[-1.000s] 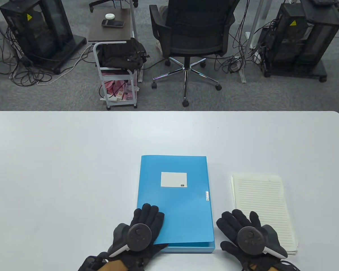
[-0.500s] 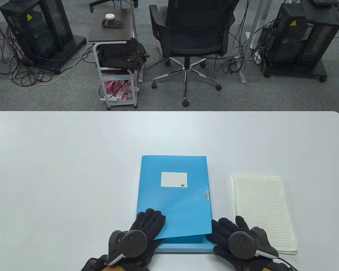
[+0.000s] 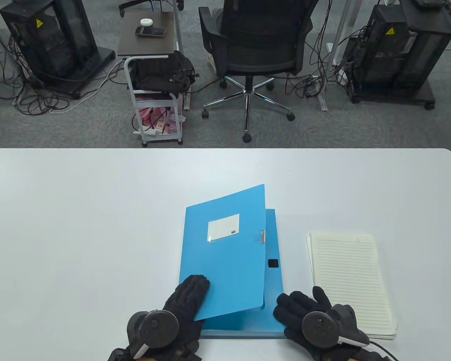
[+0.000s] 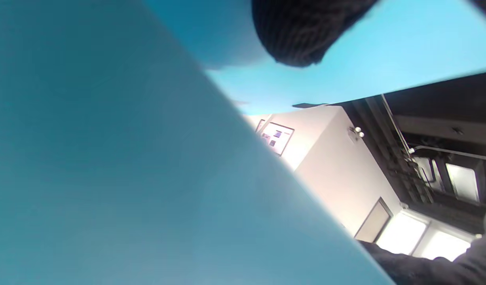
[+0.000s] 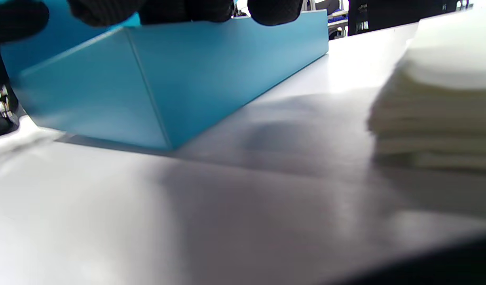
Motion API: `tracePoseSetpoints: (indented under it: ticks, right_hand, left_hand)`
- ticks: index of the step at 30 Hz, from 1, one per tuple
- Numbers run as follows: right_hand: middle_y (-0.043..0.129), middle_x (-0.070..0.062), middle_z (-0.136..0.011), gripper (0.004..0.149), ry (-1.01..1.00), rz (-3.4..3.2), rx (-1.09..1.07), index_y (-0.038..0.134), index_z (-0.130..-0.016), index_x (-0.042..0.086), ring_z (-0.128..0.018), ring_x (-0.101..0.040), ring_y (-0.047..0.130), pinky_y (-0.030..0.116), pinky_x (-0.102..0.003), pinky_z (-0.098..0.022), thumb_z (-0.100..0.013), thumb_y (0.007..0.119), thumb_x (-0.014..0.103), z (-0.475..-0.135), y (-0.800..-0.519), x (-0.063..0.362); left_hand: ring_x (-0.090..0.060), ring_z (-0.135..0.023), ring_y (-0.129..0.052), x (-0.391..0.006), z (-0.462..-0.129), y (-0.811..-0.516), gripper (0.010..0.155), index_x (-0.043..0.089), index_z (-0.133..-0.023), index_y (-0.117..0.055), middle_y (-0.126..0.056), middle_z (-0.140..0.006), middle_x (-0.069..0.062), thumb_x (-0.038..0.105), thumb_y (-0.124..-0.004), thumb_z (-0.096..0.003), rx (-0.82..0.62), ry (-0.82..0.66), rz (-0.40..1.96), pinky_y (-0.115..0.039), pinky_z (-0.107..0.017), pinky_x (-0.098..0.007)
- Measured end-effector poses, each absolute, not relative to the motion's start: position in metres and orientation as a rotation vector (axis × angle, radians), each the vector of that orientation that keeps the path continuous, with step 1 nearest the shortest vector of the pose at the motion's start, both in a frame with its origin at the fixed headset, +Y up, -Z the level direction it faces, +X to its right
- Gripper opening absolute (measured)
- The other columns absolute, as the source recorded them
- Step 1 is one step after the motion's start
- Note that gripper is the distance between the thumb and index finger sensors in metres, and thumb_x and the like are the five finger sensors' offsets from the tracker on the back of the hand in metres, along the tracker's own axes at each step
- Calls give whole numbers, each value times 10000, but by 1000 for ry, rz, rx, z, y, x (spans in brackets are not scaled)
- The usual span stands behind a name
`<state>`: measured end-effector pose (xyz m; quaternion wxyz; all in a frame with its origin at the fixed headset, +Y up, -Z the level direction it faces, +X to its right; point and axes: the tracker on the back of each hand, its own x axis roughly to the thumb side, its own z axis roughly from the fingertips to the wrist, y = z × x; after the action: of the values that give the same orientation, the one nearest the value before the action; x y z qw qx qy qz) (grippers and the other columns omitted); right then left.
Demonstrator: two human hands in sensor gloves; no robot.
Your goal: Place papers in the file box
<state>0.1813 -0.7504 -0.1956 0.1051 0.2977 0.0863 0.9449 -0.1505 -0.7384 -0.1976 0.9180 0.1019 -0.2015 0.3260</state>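
Note:
A blue file box [image 3: 272, 240] lies flat on the white table. Its lid [image 3: 225, 255] is lifted on the right side, hinged along the left. My left hand [image 3: 184, 301] holds the lid's near left corner, fingers on top. My right hand [image 3: 304, 304] rests at the box's near right corner, fingers spread on its edge. A stack of lined papers [image 3: 349, 282] lies right of the box, apart from it. In the right wrist view the box wall [image 5: 187, 79] and the paper stack [image 5: 445, 99] show. In the left wrist view the lid [image 4: 88, 178] fills the frame.
The white table [image 3: 79, 225] reaches to the far edge, with an office chair [image 3: 255, 45] and a small cart [image 3: 154, 75] on the floor beyond it.
The lid has risen from nearly flat to partly open, its right edge up. My left hand moved left and toward me with it. My right hand moved left onto the box's near right corner.

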Motion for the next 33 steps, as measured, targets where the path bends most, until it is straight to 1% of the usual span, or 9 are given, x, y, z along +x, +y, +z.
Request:
tracePoseSetpoints:
  ticks: [7,13,16,18,21,24,26,29,33]
  right_hand:
    - [399,97,-1108,521,267,2752,884,497,-963,346,-1040,-301,425,239,-693,-699,-463,585,467,-198,-751,178]
    - [404,94,-1103,514,288,2784,877,503,-957,343,-1036,-305,440,256,-702,-696,-464,589,458,-197,-749,176]
    - [403,92,-1103,512,308,2817,883,499,-957,348,-1039,-307,434,256,-704,-694,-465,589,456,-197,-746,174]
    - [405,88,-1102,513,313,2837,889,500,-956,343,-1041,-307,424,259,-701,-699,-463,590,455,-197,-744,172]
    - [403,92,-1102,511,320,2848,892,497,-955,349,-1047,-307,409,263,-699,-702,-463,590,455,-198,-744,172]
    - [405,96,-1101,510,330,2826,886,503,-953,349,-1048,-302,410,268,-701,-702,-462,591,454,-199,-744,173]
    - [405,97,-1100,508,337,2813,884,505,-952,350,-1048,-302,406,272,-696,-704,-462,593,453,-200,-745,173]
    - [407,99,-1098,505,358,2812,886,509,-950,352,-1045,-297,418,288,-692,-704,-462,595,452,-202,-744,173]
    - [410,96,-1096,505,366,2841,911,507,-949,351,-1044,-284,426,295,-682,-715,-462,594,452,-202,-742,171]
  left_hand:
    - [-332,-1092,-499,-131,-163,-691,789,316,-1059,-363,-294,-1154,-44,422,-823,-426,562,-499,372,-409,-805,-589]
    - [-353,-1125,-195,-126,-137,-649,1016,364,-1052,-108,87,-1101,-28,388,-888,-402,853,-377,49,-190,-810,-622]
    - [-336,-1108,-36,-129,-127,-636,1171,464,-939,115,228,-1029,5,412,-911,-376,1001,-304,-181,-102,-809,-608]
    - [-309,-1095,23,-133,-124,-628,1169,496,-948,77,213,-1043,26,396,-930,-362,1053,-311,-315,-62,-797,-599]
    - [-154,-1133,7,-136,-129,-619,906,519,-1047,-402,-128,-1188,148,265,-949,-371,877,-181,-522,5,-771,-566]
    - [-108,-1178,-192,-145,-154,-621,745,469,-1016,-603,-431,-1200,147,236,-924,-386,516,105,-663,33,-754,-536]
    - [-152,-1167,-407,-153,-176,-631,671,400,-979,-732,-641,-1149,84,210,-933,-367,368,128,-657,-68,-785,-544]
    - [-181,-1153,-435,-173,-220,-664,633,392,-993,-701,-599,-1154,70,390,-834,-374,57,203,-526,-102,-784,-522]
    - [-277,-1135,-396,-189,-250,-709,707,347,-1046,-582,-493,-1170,-14,501,-736,-373,-102,247,-248,-22,-744,-507]
